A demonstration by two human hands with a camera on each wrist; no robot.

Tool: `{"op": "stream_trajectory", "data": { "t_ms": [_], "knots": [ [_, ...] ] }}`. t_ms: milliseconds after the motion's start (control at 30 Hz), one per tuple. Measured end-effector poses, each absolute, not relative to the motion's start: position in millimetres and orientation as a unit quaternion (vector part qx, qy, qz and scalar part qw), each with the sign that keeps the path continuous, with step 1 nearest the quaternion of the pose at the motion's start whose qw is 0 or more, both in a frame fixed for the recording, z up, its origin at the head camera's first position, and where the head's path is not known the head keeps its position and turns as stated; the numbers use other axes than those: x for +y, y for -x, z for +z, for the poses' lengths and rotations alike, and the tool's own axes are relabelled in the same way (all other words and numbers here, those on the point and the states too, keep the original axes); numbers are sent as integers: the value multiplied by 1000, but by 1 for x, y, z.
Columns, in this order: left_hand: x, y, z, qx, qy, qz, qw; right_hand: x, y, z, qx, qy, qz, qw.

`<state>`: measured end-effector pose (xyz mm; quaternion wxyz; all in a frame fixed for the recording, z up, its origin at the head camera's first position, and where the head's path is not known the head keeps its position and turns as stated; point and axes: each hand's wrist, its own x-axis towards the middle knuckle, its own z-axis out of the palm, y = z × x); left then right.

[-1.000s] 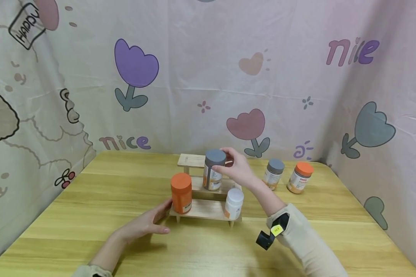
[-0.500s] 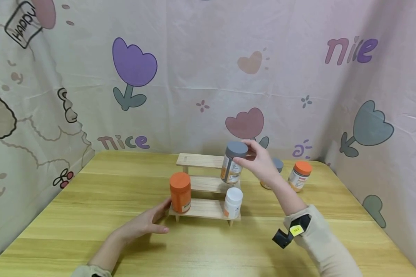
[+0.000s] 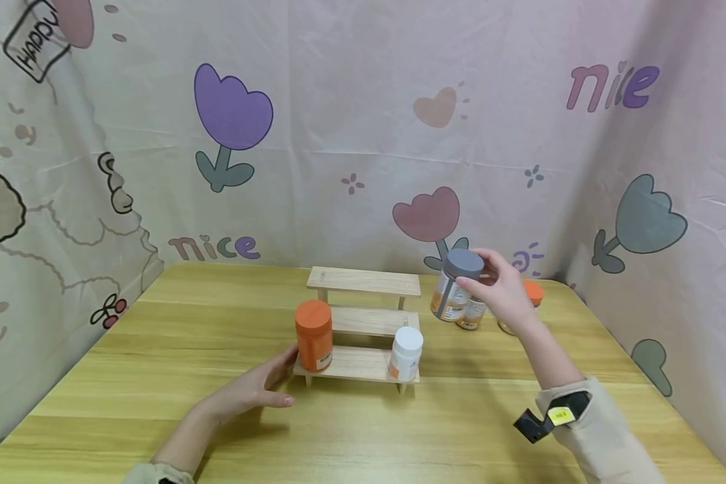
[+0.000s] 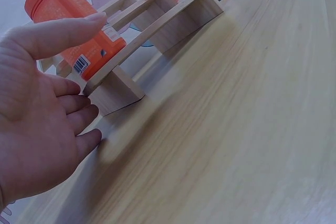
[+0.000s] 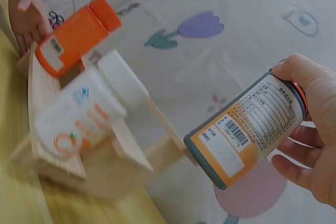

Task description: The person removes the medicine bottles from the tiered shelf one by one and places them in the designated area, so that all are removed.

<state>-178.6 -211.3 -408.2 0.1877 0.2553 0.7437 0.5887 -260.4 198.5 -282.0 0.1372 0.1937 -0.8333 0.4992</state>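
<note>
My right hand (image 3: 503,299) grips a grey supplement bottle (image 3: 450,299) with a grey lid and a white and orange label. It is held in the air, slightly tilted, to the right of a three-step wooden rack (image 3: 363,364). On the rack's lowest step stand an orange bottle (image 3: 314,341) at the left end and a small white bottle (image 3: 406,357) at the right end. Beside the rack's left end is my left hand (image 3: 248,393), holding nothing, with relaxed fingers. Its fingertips (image 4: 90,111) are at the rack's side; whether they touch it I cannot tell.
Partly hidden behind the held bottle and right hand, a smaller grey-lidded jar (image 3: 473,314) and an orange-lidded jar (image 3: 533,293) stand on the wooden table (image 3: 127,356). A printed curtain (image 3: 339,121) hangs along the back and sides.
My right hand has lifted the grey bottle off the rack's middle step and carried it rightward, in front of the smaller grey-lidded jar. The left hand stays put.
</note>
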Motion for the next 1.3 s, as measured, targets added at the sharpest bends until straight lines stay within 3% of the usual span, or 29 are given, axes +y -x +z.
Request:
{"op": "stream_trajectory", "data": {
  "t_ms": [600, 1300],
  "knots": [
    [-210, 179, -405, 746, -260, 584, 187, 277, 253, -332, -891, -99, 406, 179],
    [-209, 178, -403, 746, -268, 582, 185, 298, 260, -363, -909, -43, 389, 140]
  ]
}}
